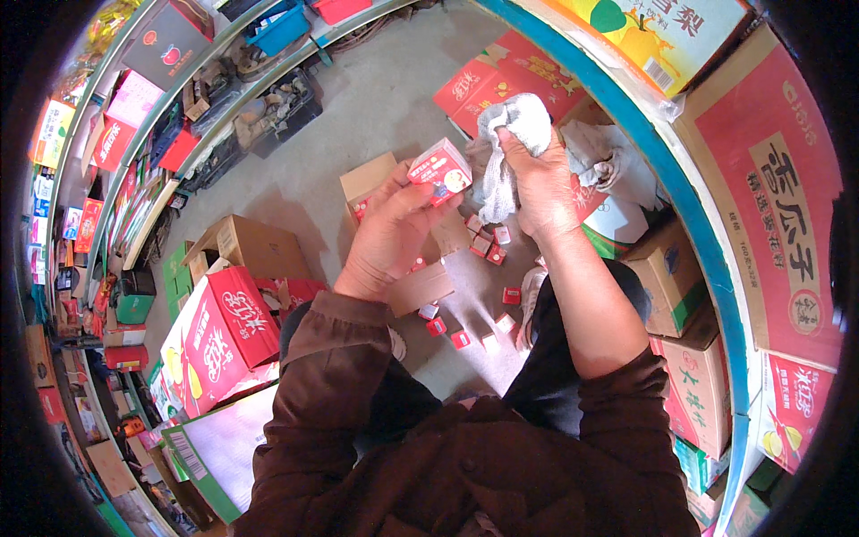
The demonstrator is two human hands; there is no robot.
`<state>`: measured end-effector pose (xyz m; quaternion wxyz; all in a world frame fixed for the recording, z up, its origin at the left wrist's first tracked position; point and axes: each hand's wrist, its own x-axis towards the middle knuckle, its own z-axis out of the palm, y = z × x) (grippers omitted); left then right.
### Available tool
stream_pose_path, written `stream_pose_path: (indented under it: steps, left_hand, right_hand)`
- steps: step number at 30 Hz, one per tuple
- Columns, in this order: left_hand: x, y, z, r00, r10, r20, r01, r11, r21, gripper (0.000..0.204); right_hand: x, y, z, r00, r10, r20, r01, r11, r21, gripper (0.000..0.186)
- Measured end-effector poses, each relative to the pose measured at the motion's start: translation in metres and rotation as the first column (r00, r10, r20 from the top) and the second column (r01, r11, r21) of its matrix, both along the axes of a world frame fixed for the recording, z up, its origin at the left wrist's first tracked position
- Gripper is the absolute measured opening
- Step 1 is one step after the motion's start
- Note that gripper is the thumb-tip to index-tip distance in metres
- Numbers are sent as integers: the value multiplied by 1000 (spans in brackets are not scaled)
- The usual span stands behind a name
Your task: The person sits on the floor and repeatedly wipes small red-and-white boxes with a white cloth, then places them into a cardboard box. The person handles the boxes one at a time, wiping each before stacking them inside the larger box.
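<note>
Head view, looking down past brown sleeves: the person's left hand (389,234) is closed around a small red and white drink carton (441,169), fingers wrapped on its near side so it tilts up toward the camera. At about three o'clock from it, just beside it, the right hand (534,183) is bunched tight on a grey-white cloth (510,143), with a fold hanging down between the two hands. Cloth and carton look almost touching; I cannot tell whether they actually meet.

To my eye this is the wiping step, one carton being cleaned while held in the air. The next move, as I judge it, calls for bringing the cloth flat onto a carton face while the left hand turns the carton to expose each side without loosening its hold.

Below the hands, on the concrete floor (376,98), more small red cartons (494,255) lie scattered, some at six o'clock near the person's knees. An open brown cardboard box (367,179) sits beyond the left hand at ten o'clock. Farther left stands a big red case (219,331), and at the far rim run shelves (116,161) crowded with packaged goods. Stacked cardboard cases (769,206) fill the right side.
</note>
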<state>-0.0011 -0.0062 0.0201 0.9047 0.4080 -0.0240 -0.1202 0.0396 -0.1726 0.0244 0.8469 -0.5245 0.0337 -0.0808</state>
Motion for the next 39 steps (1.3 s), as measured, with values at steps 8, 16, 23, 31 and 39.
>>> stream_pose_path:
  steps: [8, 16, 23, 31, 39]
  left_hand:
    - [1, 1, 5, 999, -21, -41, 15, 990, -138, 46]
    - [3, 6, -6, 991, -50, -124, 12, 958, -288, 47]
    - [6, -6, -16, 991, -32, -127, 2, 973, -231, 39]
    - [-2, -13, -5, 998, -23, -59, 18, 997, -77, 33]
    - [-4, -11, 1, 999, 46, -8, -46, 999, 21, 35]
  right_hand:
    - [-5, -2, 10, 998, 58, -26, -53, 986, 160, 23]
    - [-8, 0, 14, 989, 129, -70, -118, 981, 151, 23]
    - [-18, 20, 10, 987, 58, 150, -65, 997, 36, 33]
    - [-8, 31, -7, 968, -11, 251, 49, 988, -144, 38]
    - [-14, 14, 9, 995, 80, -56, -80, 997, 13, 37]
